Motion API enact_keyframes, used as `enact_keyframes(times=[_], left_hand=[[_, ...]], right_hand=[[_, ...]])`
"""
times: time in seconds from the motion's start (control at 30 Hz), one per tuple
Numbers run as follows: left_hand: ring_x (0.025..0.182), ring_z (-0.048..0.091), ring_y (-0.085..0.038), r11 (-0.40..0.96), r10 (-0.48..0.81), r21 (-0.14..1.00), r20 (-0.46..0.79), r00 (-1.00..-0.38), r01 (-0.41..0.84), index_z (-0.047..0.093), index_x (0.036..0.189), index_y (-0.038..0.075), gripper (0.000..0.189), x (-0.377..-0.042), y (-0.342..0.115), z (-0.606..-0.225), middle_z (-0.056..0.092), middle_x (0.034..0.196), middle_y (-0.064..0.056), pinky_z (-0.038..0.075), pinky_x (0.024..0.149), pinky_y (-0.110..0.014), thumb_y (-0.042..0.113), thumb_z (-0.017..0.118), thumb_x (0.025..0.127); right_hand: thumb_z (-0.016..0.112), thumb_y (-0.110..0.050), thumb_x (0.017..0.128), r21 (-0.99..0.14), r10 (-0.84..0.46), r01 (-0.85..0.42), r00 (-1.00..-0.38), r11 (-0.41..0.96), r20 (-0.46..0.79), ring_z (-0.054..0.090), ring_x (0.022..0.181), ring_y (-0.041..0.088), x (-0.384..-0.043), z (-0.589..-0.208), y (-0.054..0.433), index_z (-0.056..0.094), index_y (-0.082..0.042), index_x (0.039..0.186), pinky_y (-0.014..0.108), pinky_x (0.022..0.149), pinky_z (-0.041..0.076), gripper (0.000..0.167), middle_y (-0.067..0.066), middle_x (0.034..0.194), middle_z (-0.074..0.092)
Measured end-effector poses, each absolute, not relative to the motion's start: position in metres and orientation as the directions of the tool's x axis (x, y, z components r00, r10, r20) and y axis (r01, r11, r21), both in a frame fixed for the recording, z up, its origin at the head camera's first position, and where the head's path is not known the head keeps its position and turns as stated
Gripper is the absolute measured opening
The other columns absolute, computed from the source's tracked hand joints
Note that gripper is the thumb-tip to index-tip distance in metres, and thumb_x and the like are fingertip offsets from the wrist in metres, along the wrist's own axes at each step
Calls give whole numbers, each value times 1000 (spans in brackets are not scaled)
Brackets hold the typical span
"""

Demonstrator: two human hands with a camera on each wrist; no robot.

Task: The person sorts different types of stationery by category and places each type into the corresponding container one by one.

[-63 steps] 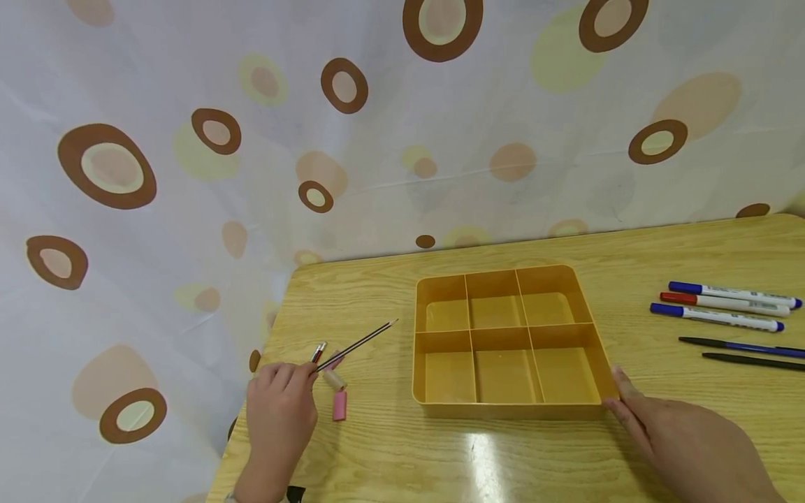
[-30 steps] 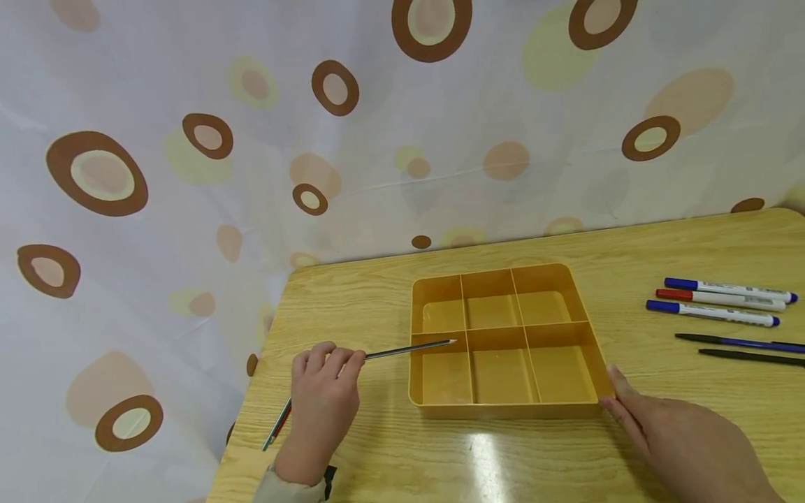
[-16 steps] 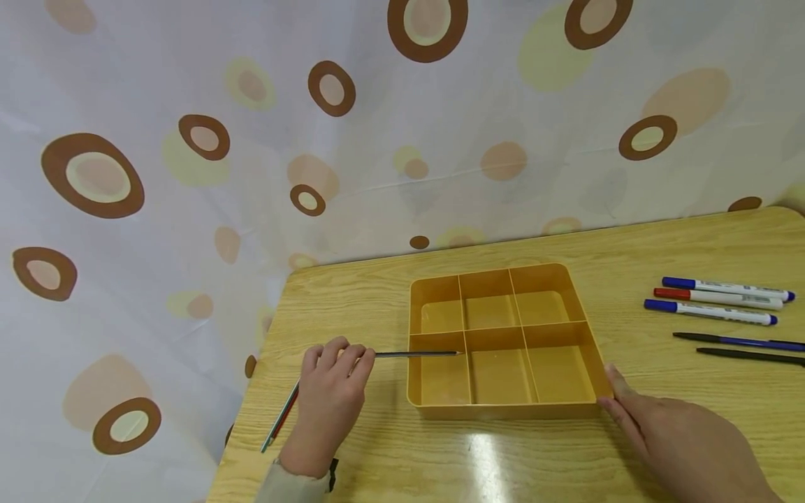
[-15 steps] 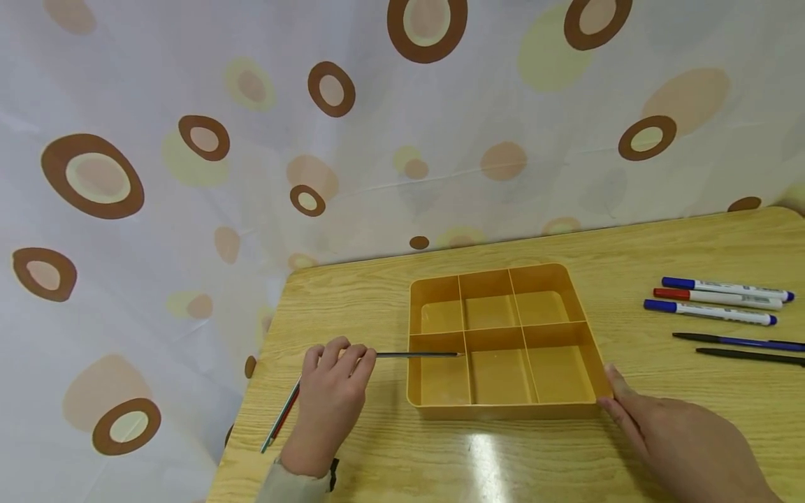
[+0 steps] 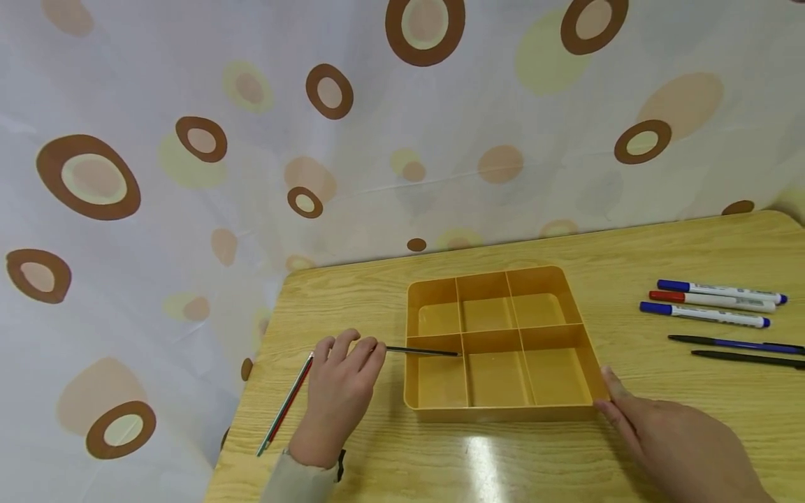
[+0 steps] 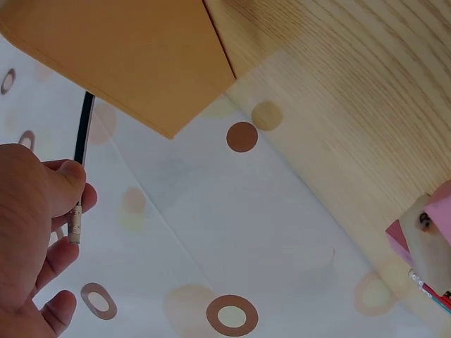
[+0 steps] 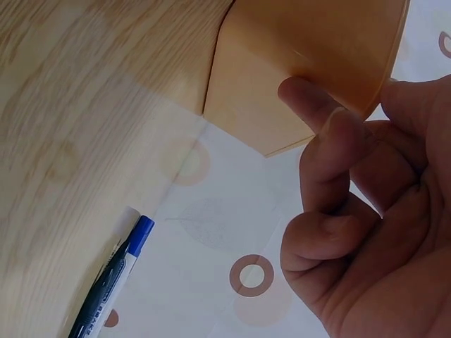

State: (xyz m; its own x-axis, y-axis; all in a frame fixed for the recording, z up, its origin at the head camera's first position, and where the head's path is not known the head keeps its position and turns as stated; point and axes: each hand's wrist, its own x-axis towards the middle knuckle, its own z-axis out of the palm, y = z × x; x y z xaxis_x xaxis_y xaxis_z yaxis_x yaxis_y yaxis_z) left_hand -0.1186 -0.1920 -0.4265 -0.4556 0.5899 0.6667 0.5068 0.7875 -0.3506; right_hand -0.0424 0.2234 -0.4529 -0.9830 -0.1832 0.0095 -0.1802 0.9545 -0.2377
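My left hand (image 5: 342, 381) pinches a dark striped pencil (image 5: 421, 351) near its eraser end. The left wrist view shows thumb and fingers on the pencil (image 6: 83, 134), close to its metal band. Its tip reaches over the front left compartment of a yellow divided tray (image 5: 506, 413), close to a divider; whether it touches cannot be told. At the tray's front right corner, my right hand (image 5: 679, 433) grips the wall, with the thumb at the rim in the right wrist view and the other fingers bent. The tray's compartments hold nothing else.
Left of the left hand lie two pencils (image 5: 286, 405), one teal, one red. Erasers (image 6: 423, 243) lie by them, hidden behind that hand in the head view. Three capped markers (image 5: 713, 297) and two pens (image 5: 742, 351) lie right of the tray. A patterned curtain (image 5: 377, 140) stands behind.
My left hand has carried the pencil rightward from beside the erasers to the tray. Lately the hand has risen slightly, tilting the pencil's tip down. The right hand stays at the corner.
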Motion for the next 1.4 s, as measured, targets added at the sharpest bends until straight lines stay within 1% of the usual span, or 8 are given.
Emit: enact_keyframes(times=[0.1,0.3,0.4,0.6,0.83,1.03,1.2,1.4], left_hand=[[97,64,-29,778,601,-359,666,-442,516,79,98,11,19,-121,-189,-426,76,96,-2,49,78,-44,6,61,102],[97,65,-29,761,617,-377,671,-411,527,79,97,11,12,-125,-184,-425,76,96,-1,49,78,-42,3,70,95],[99,65,-29,759,626,-382,652,-428,528,79,97,11,14,-126,-181,-425,77,97,-1,49,80,-42,1,69,96],[103,64,-30,771,622,-383,622,-475,509,78,97,11,23,-128,-177,-427,77,98,-2,48,82,-42,3,57,103],[108,64,-29,789,608,-380,602,-518,483,79,101,11,18,-132,-175,-426,78,103,-2,49,85,-43,3,63,99],[109,63,-29,794,602,-385,604,-522,470,79,102,11,13,-135,-174,-426,78,104,-2,49,85,-43,5,69,96],[108,64,-29,796,598,-387,621,-507,465,79,102,11,13,-136,-174,-427,78,106,-2,49,85,-43,4,75,91],[108,65,-29,814,573,-383,650,-499,437,80,103,10,15,-138,-175,-427,77,113,-6,50,85,-44,3,73,92]], right_hand=[[61,-39,105,-242,-178,-175,-984,954,11,75,83,40,-43,-453,223,52,1,148,54,63,58,60,23,103,78],[63,-37,104,-252,-179,-182,-983,951,35,76,82,39,-42,-454,223,54,1,147,54,61,58,58,23,101,78],[62,-38,104,-251,-179,-181,-983,951,32,76,82,39,-42,-454,223,53,1,147,53,61,58,59,22,101,78],[62,-38,104,-258,-179,-179,-984,949,25,76,84,39,-41,-454,223,52,0,149,53,62,58,59,21,103,78],[62,-37,104,-257,-180,-179,-983,950,16,76,84,39,-39,-452,221,52,1,148,53,62,58,59,22,103,78],[60,-37,105,-252,-185,-177,-983,951,-7,76,83,39,-40,-451,221,51,2,149,53,61,58,60,23,102,78],[61,-37,105,-256,-170,-166,-985,952,8,76,84,39,-41,-453,222,52,0,149,52,61,58,58,22,104,78],[59,-38,106,-256,-173,-170,-985,952,11,76,86,40,-40,-455,223,51,0,150,54,63,58,59,22,106,78]])
